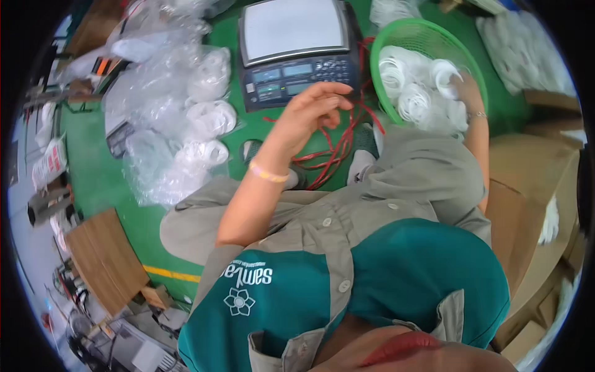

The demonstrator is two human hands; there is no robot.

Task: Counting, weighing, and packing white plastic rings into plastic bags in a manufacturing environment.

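My left hand (pixel 313 115) hangs over the front edge of a digital weighing scale (pixel 297 68), fingers loosely bent and apart, with nothing in it. A blank white pan (pixel 292 28) tops the scale. To the right, my right hand (pixel 469 93) reaches into a green plastic basket (pixel 427 28). Its fingers close on the edge of a bundle of white rings (pixel 444 77); the fingertips are partly hidden. Other bundles of white rings (pixel 413 102) lie in the basket, some in clear plastic.
Clear bags of white rings (pixel 209 118) lie on the green floor left of the scale. Red plastic strapping (pixel 334 152) tangles between my feet. Cardboard boxes (pixel 527 180) stand at my right, below a large clear bag (pixel 527 53). A wooden board (pixel 106 260) is at lower left.
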